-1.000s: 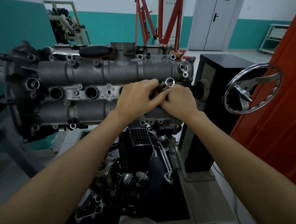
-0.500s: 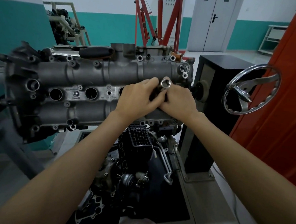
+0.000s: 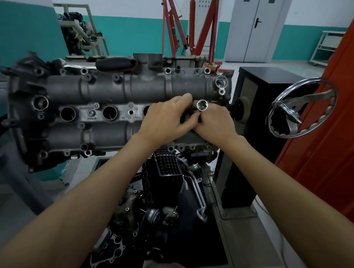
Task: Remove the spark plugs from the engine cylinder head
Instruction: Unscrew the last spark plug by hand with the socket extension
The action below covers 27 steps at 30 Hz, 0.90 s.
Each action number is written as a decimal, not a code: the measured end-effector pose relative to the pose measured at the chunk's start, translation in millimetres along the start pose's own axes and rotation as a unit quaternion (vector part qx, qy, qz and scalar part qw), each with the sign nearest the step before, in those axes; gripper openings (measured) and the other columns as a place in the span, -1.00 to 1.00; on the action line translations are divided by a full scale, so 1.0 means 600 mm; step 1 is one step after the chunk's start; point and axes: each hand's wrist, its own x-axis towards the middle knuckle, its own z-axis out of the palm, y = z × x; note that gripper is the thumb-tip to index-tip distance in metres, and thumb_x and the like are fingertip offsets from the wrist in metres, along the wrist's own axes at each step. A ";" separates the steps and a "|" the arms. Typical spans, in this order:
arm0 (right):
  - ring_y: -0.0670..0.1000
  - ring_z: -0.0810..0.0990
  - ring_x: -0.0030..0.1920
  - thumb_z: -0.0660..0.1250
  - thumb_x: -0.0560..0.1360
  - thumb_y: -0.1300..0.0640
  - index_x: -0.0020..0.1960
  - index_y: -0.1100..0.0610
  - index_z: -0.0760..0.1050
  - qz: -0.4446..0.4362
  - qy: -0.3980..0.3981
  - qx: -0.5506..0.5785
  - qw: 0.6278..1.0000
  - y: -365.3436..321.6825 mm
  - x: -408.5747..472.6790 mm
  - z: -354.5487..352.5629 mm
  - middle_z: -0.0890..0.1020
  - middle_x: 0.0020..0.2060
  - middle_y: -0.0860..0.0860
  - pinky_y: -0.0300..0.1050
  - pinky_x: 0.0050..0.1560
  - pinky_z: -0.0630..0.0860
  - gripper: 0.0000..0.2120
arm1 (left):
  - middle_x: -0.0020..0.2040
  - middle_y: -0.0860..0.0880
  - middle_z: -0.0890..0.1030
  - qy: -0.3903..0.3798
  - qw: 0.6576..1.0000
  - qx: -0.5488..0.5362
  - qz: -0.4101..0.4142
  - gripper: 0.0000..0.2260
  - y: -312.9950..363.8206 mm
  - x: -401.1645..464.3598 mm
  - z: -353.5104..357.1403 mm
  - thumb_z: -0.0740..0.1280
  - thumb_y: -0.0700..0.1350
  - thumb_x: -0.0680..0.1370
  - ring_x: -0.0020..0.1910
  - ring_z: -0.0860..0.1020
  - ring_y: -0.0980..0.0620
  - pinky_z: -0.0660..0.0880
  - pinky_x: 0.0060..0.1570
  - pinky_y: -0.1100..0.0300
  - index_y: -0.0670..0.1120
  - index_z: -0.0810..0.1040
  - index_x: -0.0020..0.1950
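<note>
A grey cylinder head [image 3: 104, 92] on a stand fills the middle of the view, with round spark plug wells; two open wells [image 3: 68, 113] [image 3: 110, 112] show at the left. Over the wells at the right, both hands meet on a chrome spark plug socket [image 3: 202, 105], its hollow end facing me. My left hand [image 3: 165, 120] curls its fingers round the socket's left side. My right hand [image 3: 216, 123] grips it from the right. The socket's lower part and any spark plug are hidden under my fingers.
A black-handled tool [image 3: 116, 64] lies on top of the head. A chrome handwheel [image 3: 301, 111] sticks out at the right beside a black stand column [image 3: 247, 117] and an orange cabinet [image 3: 342, 127]. Engine parts [image 3: 164, 195] hang below. A red hoist [image 3: 189, 22] stands behind.
The socket's open end has shifted slightly up and left between my fingers, and my left fingers have crept higher on it. Both hands stay over the same well.
</note>
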 end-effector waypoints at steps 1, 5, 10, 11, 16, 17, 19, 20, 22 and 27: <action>0.13 0.54 -0.29 0.25 0.45 0.10 -0.10 0.17 0.53 0.004 -0.006 -0.004 1.000 0.001 0.000 0.001 0.60 -0.30 0.09 -0.17 -0.33 0.17 -0.84 | -0.35 0.01 0.46 -0.005 1.000 0.002 0.001 -0.72 -0.001 0.001 0.002 0.10 0.11 0.51 -0.44 0.44 -0.04 0.26 -0.49 0.18 -0.10 0.35 -0.19; 0.12 0.55 -0.31 0.23 0.47 0.00 -0.12 0.18 0.43 0.012 -0.018 -0.004 1.000 0.002 0.004 0.003 0.58 -0.33 0.09 -0.13 -0.35 0.29 -0.77 | -0.39 -0.05 0.53 0.015 1.000 0.008 -0.005 -0.68 -0.006 0.001 0.006 0.13 0.08 0.53 -0.45 0.49 -0.09 0.23 -0.46 0.20 -0.13 0.47 -0.21; 0.12 0.56 -0.28 0.27 0.46 -0.03 -0.16 0.17 0.50 0.008 0.001 -0.008 1.000 0.002 0.003 0.004 0.61 -0.32 0.09 -0.16 -0.33 0.25 -0.76 | -0.48 -0.09 0.52 0.012 0.999 0.023 -0.030 -0.50 -0.007 -0.001 0.005 0.07 0.22 0.51 -0.45 0.50 -0.12 0.22 -0.45 0.16 -0.18 0.51 -0.27; 0.13 0.56 -0.28 0.28 0.45 0.00 -0.19 0.17 0.53 0.008 0.006 0.000 1.000 0.001 0.002 0.003 0.61 -0.33 0.09 -0.17 -0.33 0.24 -0.77 | -0.48 -0.10 0.52 0.007 0.999 0.021 -0.033 -0.48 -0.007 0.000 0.004 0.05 0.24 0.50 -0.45 0.50 -0.12 0.23 -0.44 0.15 -0.18 0.52 -0.26; 0.15 0.55 -0.38 0.21 0.39 0.06 -0.24 0.18 0.54 -0.011 0.028 0.023 0.999 -0.004 -0.001 -0.001 0.59 -0.40 0.10 -0.18 -0.36 0.20 -0.79 | -0.44 -0.06 0.52 0.002 1.000 0.004 -0.024 -0.47 -0.003 0.000 -0.001 0.04 0.24 0.50 -0.43 0.48 -0.04 0.28 -0.45 0.11 -0.18 0.52 -0.22; 0.13 0.54 -0.36 0.19 0.40 0.04 -0.20 0.17 0.52 -0.007 0.012 0.013 1.000 -0.003 -0.001 0.000 0.58 -0.38 0.08 -0.18 -0.35 0.20 -0.77 | -0.42 -0.04 0.52 0.002 1.000 0.002 -0.021 -0.51 -0.001 0.000 -0.002 0.05 0.22 0.50 -0.43 0.48 -0.04 0.32 -0.45 0.09 -0.18 0.50 -0.20; 0.08 0.52 -0.34 0.16 0.41 0.00 -0.17 0.16 0.45 0.008 -0.013 0.001 1.000 0.002 0.001 0.004 0.52 -0.37 0.01 -0.17 -0.35 0.19 -0.77 | -0.38 -0.01 0.50 -0.001 1.000 -0.004 -0.016 -0.60 0.001 0.000 -0.001 0.07 0.15 0.50 -0.42 0.46 -0.04 0.33 -0.47 0.10 -0.17 0.45 -0.17; 0.06 0.50 -0.35 0.15 0.41 -0.01 -0.17 0.16 0.41 0.013 -0.015 0.002 1.000 0.004 0.001 0.005 0.49 -0.38 -0.02 -0.17 -0.37 0.19 -0.77 | -0.36 0.00 0.49 -0.005 1.000 -0.002 -0.013 -0.63 0.002 0.000 -0.001 0.07 0.13 0.49 -0.42 0.46 -0.05 0.30 -0.48 0.12 -0.16 0.43 -0.16; 0.02 0.45 -0.38 0.14 0.42 -0.02 -0.18 0.15 0.36 0.018 -0.017 0.003 1.000 0.004 0.003 0.006 0.47 -0.38 -0.04 -0.16 -0.39 0.20 -0.78 | -0.35 0.03 0.47 -0.006 1.000 0.009 -0.007 -0.67 0.000 0.000 0.000 0.07 0.10 0.51 -0.43 0.47 -0.07 0.22 -0.46 0.17 -0.15 0.42 -0.16; -0.04 0.37 -0.39 0.21 0.40 0.02 -0.31 0.09 0.45 0.012 0.016 0.036 0.999 0.000 0.001 0.001 0.46 -0.46 -0.03 -0.23 -0.46 0.11 -0.81 | -0.48 -0.05 0.50 -0.013 0.999 0.027 -0.025 -0.47 -0.006 0.001 0.000 0.01 0.23 0.51 -0.47 0.47 -0.06 0.22 -0.46 0.16 -0.17 0.54 -0.22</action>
